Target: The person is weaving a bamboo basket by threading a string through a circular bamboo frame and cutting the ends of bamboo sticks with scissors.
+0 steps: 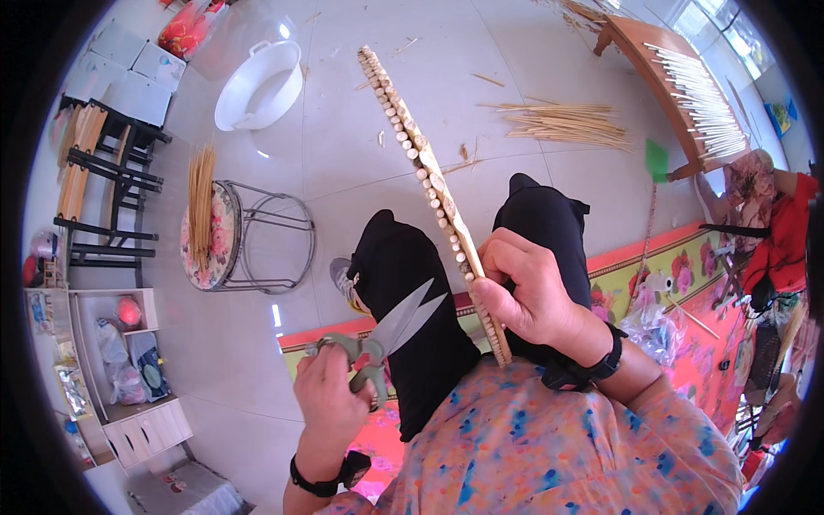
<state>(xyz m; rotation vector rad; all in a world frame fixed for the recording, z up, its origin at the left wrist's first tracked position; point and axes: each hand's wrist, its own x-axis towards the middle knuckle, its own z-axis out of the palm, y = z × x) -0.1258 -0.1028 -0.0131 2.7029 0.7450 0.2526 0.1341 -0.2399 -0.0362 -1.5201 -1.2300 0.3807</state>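
Observation:
My left hand (330, 386) is closed around the handles of a pair of scissors (402, 324) with green-grey grips. Their blades are parted and point up to the right, above my black-trousered left leg. Between the thumb and fingers of my right hand (530, 290) is a long, narrow strip of plaited straw stalks (427, 167). It runs from my lap to well beyond my knees, with a row of round cut stalk ends along it. The blades and the strip are apart.
Thin stalks (566, 123) lie on the tiled floor; another bundle (200, 206) rests across a floral stool (225, 230). A white tub (257, 90) stands far left. White sticks (702, 101) cover a wooden table (633, 53) at far right, near a person in red (785, 232).

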